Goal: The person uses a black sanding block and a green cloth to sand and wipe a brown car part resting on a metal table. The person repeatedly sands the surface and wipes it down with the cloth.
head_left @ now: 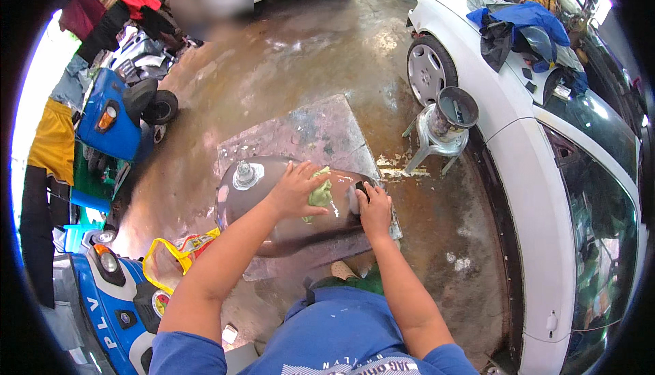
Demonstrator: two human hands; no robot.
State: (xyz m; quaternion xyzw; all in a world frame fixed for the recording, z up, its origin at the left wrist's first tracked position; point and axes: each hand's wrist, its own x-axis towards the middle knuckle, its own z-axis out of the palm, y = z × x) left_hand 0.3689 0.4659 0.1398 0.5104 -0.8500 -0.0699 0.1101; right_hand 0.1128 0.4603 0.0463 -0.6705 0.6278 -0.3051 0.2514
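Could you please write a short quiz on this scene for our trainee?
1. Which hand holds the green cloth?
2. True or false: the bucket stands on a stool.
3. The right hand holds: (a) a red brush, (b) a small black block, (c) a clear bottle.

Key:
1. The left hand.
2. True.
3. (b)

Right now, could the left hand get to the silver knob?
Probably yes: the silver knob sits on the brown curved piece, left of the left hand, with nothing seen between them. That hand holds the green cloth, though, so it may need to let go.
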